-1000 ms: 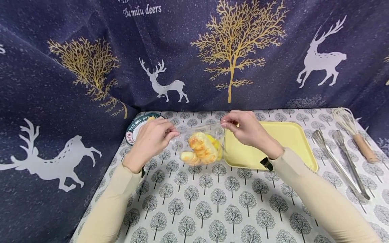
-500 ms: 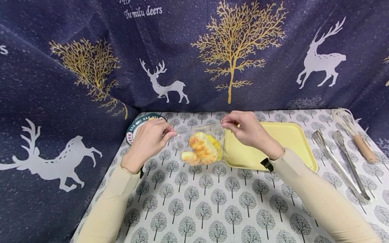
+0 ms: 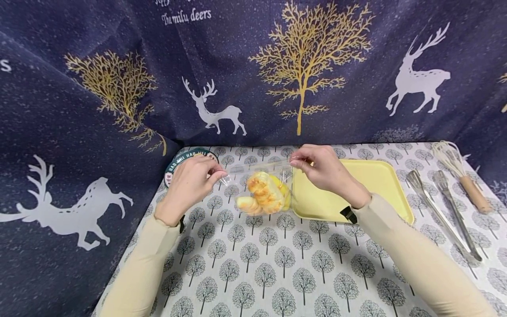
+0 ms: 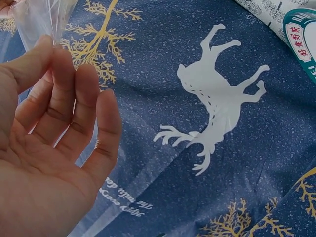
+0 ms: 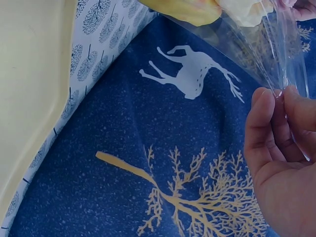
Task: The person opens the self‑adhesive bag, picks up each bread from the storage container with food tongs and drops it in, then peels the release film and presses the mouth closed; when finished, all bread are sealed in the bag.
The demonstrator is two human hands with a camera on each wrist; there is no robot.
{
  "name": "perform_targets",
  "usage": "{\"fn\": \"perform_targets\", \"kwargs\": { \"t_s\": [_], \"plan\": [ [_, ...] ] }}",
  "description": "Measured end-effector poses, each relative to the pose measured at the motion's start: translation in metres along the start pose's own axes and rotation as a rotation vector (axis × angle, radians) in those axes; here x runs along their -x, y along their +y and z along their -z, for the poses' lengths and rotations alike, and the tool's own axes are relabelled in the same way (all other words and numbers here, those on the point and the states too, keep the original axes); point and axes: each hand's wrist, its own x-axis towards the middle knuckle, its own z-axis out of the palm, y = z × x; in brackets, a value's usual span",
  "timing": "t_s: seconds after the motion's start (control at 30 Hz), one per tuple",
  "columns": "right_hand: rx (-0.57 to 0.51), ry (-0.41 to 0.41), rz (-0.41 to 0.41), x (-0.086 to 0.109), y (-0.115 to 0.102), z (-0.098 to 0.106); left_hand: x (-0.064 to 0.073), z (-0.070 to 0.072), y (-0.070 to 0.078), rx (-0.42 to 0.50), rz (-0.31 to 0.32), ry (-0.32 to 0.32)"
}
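A clear plastic bag (image 3: 259, 167) is stretched between both hands above the table. Inside it show a golden-brown bread (image 3: 264, 189), a smaller bread piece (image 3: 248, 205) and a yellow item (image 3: 284, 196) partly behind the bread. The left hand (image 3: 194, 180) pinches the bag's left top corner between thumb and index finger. In the left wrist view the other fingers (image 4: 106, 118) are loosely bent, free of the bag. At the right top corner, the right hand (image 3: 321, 171) pinches the plastic. Gathered folds of the bag (image 5: 286, 54) run into the right fingertips in the right wrist view.
A yellow tray (image 3: 390, 176) lies right of the bag, partly under the right forearm. Behind the left hand is a green-rimmed plate (image 3: 171, 169). Metal tongs (image 3: 439, 211) and a whisk (image 3: 475, 193) with a wooden handle lie far right. A dark deer-print cloth (image 3: 245, 88) hangs behind.
The left hand has shifted slightly left and down, its fingertips still on the bag's corner. The right hand and the bread have barely moved.
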Motion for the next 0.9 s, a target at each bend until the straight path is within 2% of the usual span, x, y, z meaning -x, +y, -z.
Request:
{"fn": "perform_targets", "kwargs": {
  "t_s": [0.9],
  "plan": [
    [-0.022,0.024,-0.004,0.0021,-0.0002,-0.0007,0.0023,0.0030,-0.0001,0.003,-0.033,0.036]
  ]
}}
